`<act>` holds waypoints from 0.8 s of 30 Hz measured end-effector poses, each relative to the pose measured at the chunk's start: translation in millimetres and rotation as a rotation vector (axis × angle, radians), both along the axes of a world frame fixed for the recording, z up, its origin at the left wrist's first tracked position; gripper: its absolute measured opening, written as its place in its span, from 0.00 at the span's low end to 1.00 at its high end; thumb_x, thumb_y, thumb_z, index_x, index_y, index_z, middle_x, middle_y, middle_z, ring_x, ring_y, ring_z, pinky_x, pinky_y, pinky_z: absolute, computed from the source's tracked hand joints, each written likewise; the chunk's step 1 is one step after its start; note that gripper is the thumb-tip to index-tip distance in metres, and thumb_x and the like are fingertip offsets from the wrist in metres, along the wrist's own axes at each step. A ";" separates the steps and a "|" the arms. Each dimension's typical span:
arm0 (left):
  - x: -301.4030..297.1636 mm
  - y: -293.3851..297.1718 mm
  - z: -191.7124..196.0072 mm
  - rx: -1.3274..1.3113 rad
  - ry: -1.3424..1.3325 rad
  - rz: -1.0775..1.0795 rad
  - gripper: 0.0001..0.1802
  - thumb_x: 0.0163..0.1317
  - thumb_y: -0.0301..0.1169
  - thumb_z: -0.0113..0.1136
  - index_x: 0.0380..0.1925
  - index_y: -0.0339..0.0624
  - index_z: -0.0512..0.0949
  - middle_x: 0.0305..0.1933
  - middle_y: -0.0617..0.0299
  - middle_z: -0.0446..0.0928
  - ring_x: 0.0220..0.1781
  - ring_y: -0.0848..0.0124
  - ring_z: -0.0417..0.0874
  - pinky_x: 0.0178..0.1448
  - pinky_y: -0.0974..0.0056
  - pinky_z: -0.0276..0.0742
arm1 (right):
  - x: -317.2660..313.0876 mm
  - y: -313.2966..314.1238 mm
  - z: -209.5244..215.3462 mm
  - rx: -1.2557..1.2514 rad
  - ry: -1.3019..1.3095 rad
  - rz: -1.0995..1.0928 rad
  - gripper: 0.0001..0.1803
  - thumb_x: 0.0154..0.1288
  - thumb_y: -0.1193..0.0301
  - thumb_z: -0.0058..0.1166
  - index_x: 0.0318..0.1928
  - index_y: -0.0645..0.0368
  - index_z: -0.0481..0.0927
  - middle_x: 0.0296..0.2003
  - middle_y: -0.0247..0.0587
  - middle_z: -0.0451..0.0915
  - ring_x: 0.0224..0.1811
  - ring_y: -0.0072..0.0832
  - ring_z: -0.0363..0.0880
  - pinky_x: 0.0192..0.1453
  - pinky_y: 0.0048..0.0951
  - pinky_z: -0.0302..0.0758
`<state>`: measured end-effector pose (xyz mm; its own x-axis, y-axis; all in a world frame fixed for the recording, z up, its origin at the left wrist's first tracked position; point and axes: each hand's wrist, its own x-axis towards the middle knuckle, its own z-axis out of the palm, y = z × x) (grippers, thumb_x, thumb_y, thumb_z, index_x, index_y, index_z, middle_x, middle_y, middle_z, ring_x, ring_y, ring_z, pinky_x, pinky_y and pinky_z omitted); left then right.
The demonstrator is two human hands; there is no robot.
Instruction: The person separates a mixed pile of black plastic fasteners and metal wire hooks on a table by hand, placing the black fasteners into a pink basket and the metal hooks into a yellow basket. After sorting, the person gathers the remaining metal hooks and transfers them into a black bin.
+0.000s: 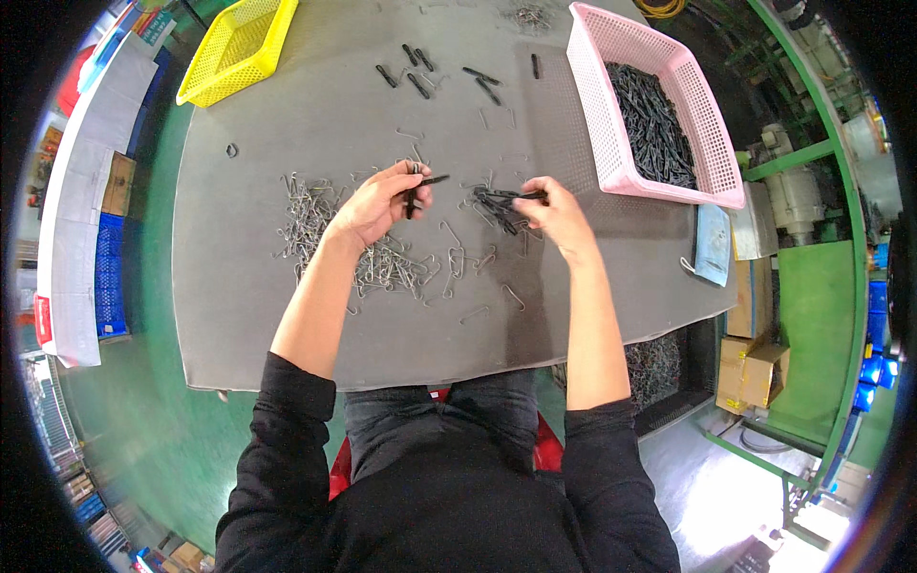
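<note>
My left hand (382,202) is closed on slim black plastic pieces (412,204), one pointing down and another sticking out to the right past the fingertips. To its right, my right hand (562,218) pinches a similar black piece (528,196) at the edge of a small heap of black pieces (499,210). Bent metal wire pieces (308,222) lie in a tangled pile left of and below my left hand. Looser wire pieces (457,263) are scattered between the two forearms. The fingers partly hide what each hand holds.
A pink basket (611,124) full of black pieces stands at the right of the grey table (258,329). A yellow basket (196,81) sits at the far left. Several black pieces (417,84) lie toward the back. A blue face mask (712,245) rests at the right edge.
</note>
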<state>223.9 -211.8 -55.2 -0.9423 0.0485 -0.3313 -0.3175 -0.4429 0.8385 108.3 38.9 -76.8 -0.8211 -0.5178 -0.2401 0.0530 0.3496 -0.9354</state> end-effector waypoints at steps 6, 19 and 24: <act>-4.7 25.4 5.7 0.083 0.059 -0.027 0.19 0.62 0.28 0.47 0.54 0.41 0.64 0.39 0.67 0.72 0.39 0.75 0.74 0.41 0.69 0.71 | 9.8 -34.9 13.4 0.551 0.453 0.180 0.16 0.48 0.66 0.62 0.35 0.62 0.77 0.34 0.48 0.79 0.40 0.41 0.78 0.42 0.37 0.73; -14.5 68.3 -23.9 -1.176 0.130 0.115 0.21 0.53 0.42 0.57 0.40 0.37 0.70 0.29 0.51 0.78 0.33 0.56 0.80 0.35 0.57 0.73 | 2.4 -37.0 6.4 0.640 0.591 -0.007 0.17 0.47 0.66 0.64 0.36 0.61 0.76 0.36 0.44 0.77 0.42 0.38 0.76 0.44 0.36 0.72; -37.5 79.5 -27.3 -1.456 -0.035 0.064 0.21 0.52 0.40 0.60 0.35 0.34 0.66 0.29 0.46 0.77 0.34 0.52 0.81 0.38 0.55 0.75 | 6.9 -51.4 5.7 0.768 0.578 0.056 0.20 0.46 0.71 0.63 0.42 0.58 0.73 0.39 0.46 0.77 0.45 0.41 0.74 0.47 0.40 0.71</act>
